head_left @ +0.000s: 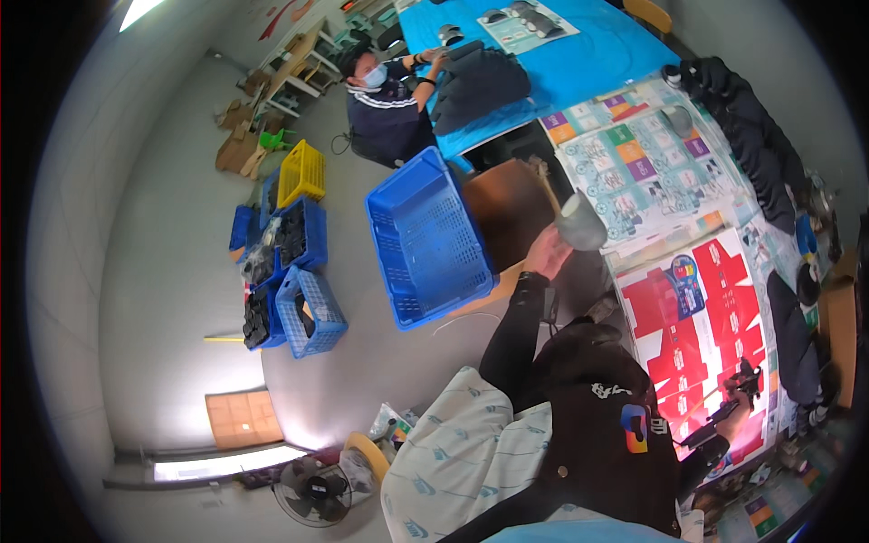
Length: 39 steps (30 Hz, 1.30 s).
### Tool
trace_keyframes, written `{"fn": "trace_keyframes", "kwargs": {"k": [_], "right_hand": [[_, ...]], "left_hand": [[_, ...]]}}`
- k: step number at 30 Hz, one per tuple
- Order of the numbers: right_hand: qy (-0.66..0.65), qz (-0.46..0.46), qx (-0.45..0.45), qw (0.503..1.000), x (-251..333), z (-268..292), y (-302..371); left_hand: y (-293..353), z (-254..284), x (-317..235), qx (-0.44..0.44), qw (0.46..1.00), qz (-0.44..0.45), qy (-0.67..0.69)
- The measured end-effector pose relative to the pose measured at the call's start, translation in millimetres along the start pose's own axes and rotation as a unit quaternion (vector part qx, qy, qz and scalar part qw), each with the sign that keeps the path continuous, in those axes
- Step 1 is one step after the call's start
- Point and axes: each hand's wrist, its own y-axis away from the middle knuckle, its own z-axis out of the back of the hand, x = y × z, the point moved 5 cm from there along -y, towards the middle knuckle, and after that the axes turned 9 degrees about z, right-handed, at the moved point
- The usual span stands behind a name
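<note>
My left hand (548, 252) is closed at the edge of a grey, rounded cup-shaped piece (582, 224), lifted beside the table's left edge. Close behind that piece, a thin light-brown stick (547, 186) slants up; I cannot tell whether the two touch. Over the red-and-white printed sheet (697, 317), my right hand (731, 419) is wrapped round a black hand tool (744, 384) with a thin projecting part. Its exact kind is too small to make out. Another grey cup-shaped piece (677, 120) sits farther up the same table.
A blue crate (391, 271) stands left of my left hand, beside a brown box (507, 204). Dark pieces (747, 136) line the table's right side. Across the blue-covered table (588, 54), a masked person (389, 113) handles stacked dark pieces (480, 86). More crates (312, 312) stand on the floor.
</note>
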Motion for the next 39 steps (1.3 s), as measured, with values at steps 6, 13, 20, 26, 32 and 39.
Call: {"fn": "trace_keyframes", "kwargs": {"k": [6, 13, 20, 26, 32, 39], "right_hand": [[0.138, -0.007, -0.043, 0.989, -13, 30, -28], [0.161, 0.001, -0.018, 0.987, 39, -31, 22], [0.143, 0.021, -0.066, 0.987, -3, 2, 15], [0.176, -0.103, -0.132, 0.970, 13, -10, 20], [0.151, -0.090, -0.172, 0.969, 39, -47, 12], [0.129, -0.088, -0.057, 0.986, 29, -87, -19]], "left_hand": [[-17, 20, -3, -0.038, 0.999, -0.021, 0.003], [-156, 7, 20, -0.073, 0.997, 0.022, 0.001], [-359, -50, 10, -0.133, 0.984, -0.005, -0.120], [-480, -98, 20, -0.087, 0.984, 0.017, -0.156], [-536, -115, 65, -0.148, 0.977, 0.043, -0.146], [-504, -53, -114, -0.256, 0.818, -0.206, -0.472]]}}
